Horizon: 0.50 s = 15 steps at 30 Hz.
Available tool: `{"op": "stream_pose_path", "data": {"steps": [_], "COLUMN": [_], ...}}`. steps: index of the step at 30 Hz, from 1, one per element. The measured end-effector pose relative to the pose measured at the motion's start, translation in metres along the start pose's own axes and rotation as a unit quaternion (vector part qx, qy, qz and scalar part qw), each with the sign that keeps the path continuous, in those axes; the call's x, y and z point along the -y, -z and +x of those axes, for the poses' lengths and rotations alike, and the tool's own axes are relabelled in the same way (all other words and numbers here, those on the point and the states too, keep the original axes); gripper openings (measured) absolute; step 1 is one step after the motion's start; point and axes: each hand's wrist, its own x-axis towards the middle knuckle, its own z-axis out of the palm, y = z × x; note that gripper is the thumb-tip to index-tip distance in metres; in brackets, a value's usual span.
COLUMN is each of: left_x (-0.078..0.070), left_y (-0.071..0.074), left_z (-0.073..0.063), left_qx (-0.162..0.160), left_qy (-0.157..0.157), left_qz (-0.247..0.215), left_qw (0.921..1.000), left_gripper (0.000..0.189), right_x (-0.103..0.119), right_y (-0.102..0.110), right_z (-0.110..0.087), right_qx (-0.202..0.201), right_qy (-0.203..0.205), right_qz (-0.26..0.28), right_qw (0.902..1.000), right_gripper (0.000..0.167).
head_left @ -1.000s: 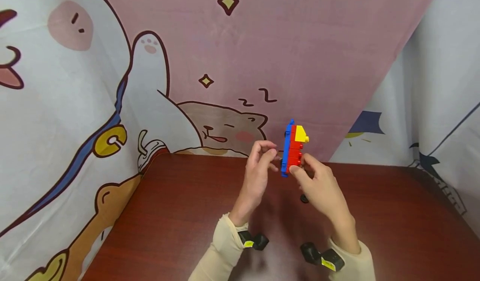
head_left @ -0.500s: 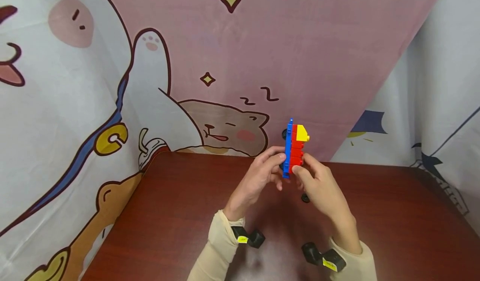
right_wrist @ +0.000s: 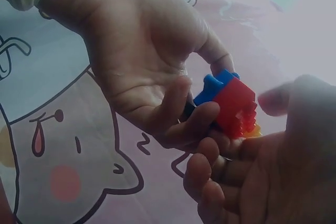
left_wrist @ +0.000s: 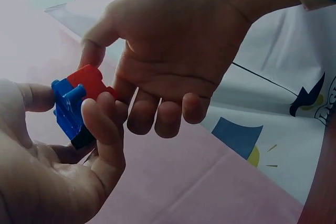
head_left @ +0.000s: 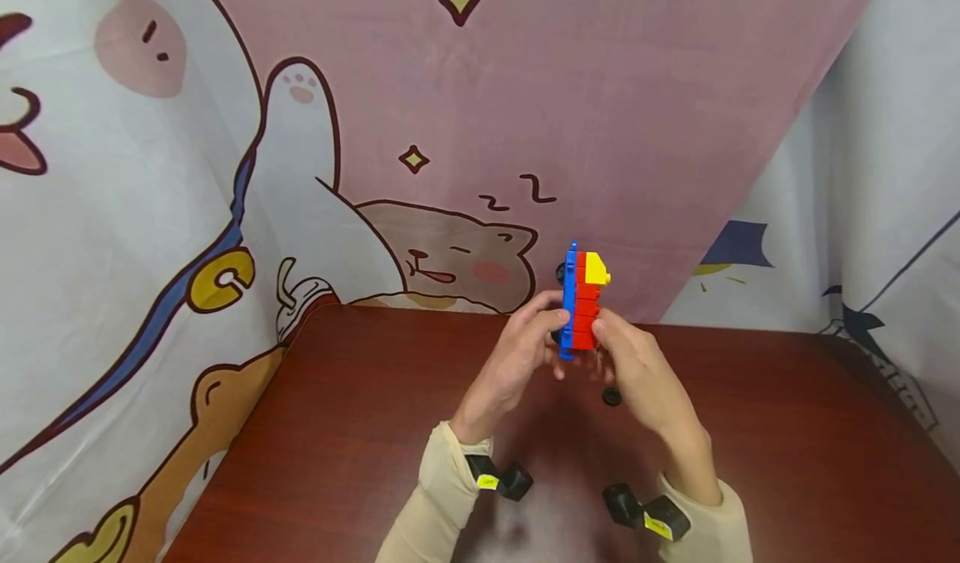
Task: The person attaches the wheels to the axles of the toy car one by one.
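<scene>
Red-and-blue toy point(head_left: 583, 304) is pointing lengthwise away from us, our left hand point(head_left: 513, 353) pinching its blue side, our right hand point(head_left: 643, 371) meeting red, grip escaping us!

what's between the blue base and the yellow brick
Red bricks lie between the blue base and the yellow brick, as the head view shows.

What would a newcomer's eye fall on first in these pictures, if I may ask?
Probably the red, blue and yellow brick car, held in the left hand above the brown table, with the right hand beside it. Behind, a sleeping cartoon cat stands out on the pink backdrop; a small black wheel lies on the table below.
</scene>
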Motion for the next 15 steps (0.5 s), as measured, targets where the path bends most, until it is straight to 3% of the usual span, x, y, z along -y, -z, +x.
{"op": "stream_pose_path", "data": {"steps": [6, 15], "left_x": [0.000, 0.000], "left_y": [0.001, 0.003], "left_z": [-0.001, 0.001], "left_qx": [-0.005, -0.011], "left_qy": [-0.008, -0.013], "left_qz": [-0.003, -0.009], "left_qw": [1.0000, 0.9998], "left_gripper": [0.044, 0.045], "right_x": [0.000, -0.012], "right_y": [0.000, 0.011], "right_z": [0.003, 0.005], "right_qx": [-0.019, -0.090], "right_qy": [-0.028, 0.007], "right_qz": [0.003, -0.039], "right_qw": [0.9994, 0.9952], "right_gripper": [0.055, 0.057]}}
